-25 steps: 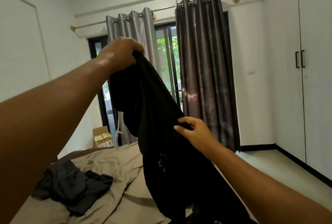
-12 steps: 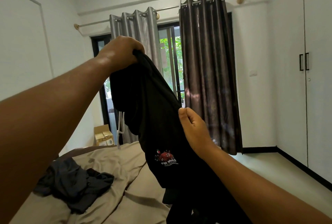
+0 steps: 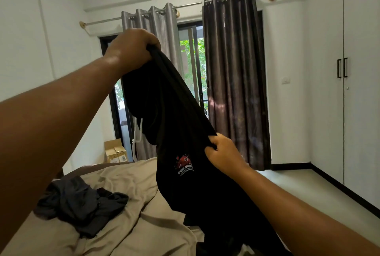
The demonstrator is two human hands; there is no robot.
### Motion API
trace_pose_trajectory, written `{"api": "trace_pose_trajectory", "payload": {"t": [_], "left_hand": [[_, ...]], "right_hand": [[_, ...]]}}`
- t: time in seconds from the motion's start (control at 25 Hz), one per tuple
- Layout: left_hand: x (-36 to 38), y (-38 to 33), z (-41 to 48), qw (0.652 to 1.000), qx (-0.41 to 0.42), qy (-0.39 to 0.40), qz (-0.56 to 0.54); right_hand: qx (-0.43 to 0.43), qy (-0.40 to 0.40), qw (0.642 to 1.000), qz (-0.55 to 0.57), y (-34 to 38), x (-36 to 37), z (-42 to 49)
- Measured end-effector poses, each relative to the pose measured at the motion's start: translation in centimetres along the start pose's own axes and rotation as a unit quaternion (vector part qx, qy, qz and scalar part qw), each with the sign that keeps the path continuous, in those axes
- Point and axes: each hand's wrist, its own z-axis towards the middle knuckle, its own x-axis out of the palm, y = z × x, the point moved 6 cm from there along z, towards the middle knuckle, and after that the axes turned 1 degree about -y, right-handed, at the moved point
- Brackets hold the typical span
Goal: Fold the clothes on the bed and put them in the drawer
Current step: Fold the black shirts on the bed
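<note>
A black shirt (image 3: 174, 116) with a small red printed logo hangs in the air above the bed (image 3: 144, 220). My left hand (image 3: 133, 48) is raised high and grips the shirt's top edge. My right hand (image 3: 224, 155) is lower and to the right, pinching the shirt's right edge just beside the logo. The shirt's lower part drapes down onto the bed. A crumpled dark grey garment (image 3: 82, 204) lies on the beige sheet at the left.
Grey curtains (image 3: 234, 70) frame a glass door at the back. A cardboard box (image 3: 115, 151) stands on the floor by the door. White wardrobe doors (image 3: 353, 83) with black handles line the right wall, with open floor (image 3: 308, 183) beside the bed.
My right hand slid along the shirt's edge and now pinches it by the logo. The shirt turned, so the red print now shows. My left hand stayed raised.
</note>
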Motion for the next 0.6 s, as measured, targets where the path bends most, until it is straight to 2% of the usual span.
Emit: {"api": "trace_pose_trajectory", "payload": {"t": [0.16,0.32,0.36,0.44,0.52,0.6], "left_hand": [[-1.1,0.6,0.0,0.999,-0.022,-0.037,0.002],[-2.8,3.4,-0.4,0.994,-0.057,-0.093,0.001],[-2.8,4.7,-0.7,0.994,-0.068,-0.088,0.010],[-1.9,8.1,-1.9,0.992,-0.101,-0.052,0.048],[0.0,12.2,-4.2,0.985,-0.157,0.008,0.076],[2.3,16.0,-7.3,0.971,-0.212,0.065,0.085]], "right_hand": [[0.064,0.092,0.989,-0.099,-3.8,2.8,-1.1],[0.167,0.177,0.953,-0.179,-9.7,4.0,-3.9],[0.195,0.152,0.954,-0.168,-10.7,3.4,-4.3],[0.222,0.023,0.969,-0.101,-11.3,0.5,-4.3],[0.195,-0.098,0.976,-0.023,-10.8,-3.1,-3.5],[0.126,-0.106,0.986,0.017,-9.9,-5.6,-2.6]]}}
